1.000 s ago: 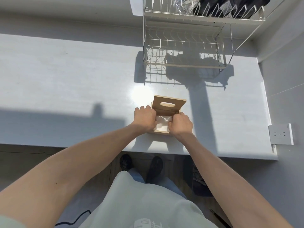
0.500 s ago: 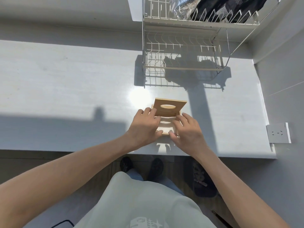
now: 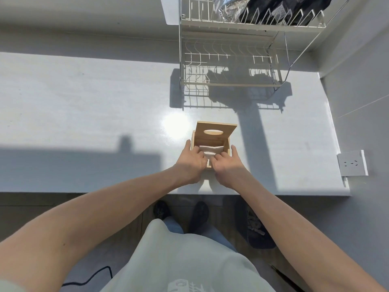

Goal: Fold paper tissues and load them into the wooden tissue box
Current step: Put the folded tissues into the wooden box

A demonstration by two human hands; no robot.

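Centre of frame: the box (image 3: 211,144) stands on the counter (image 3: 84,114), lid (image 3: 214,131) tipped back, tissues (image 3: 210,151) inside. Half a second earlier both hands covered the opening; now the left hand (image 3: 192,160) and right hand (image 3: 226,163) have fingers curled in, pressing the tissues down. Loading appears nearly complete.

Small light-wood tissue box (image 3: 211,142), upright near the front edge of the white counter (image 3: 84,114), its hinged lid (image 3: 215,131) with oval slot raised toward the back, white folded tissues (image 3: 210,151) lying inside the open cavity.
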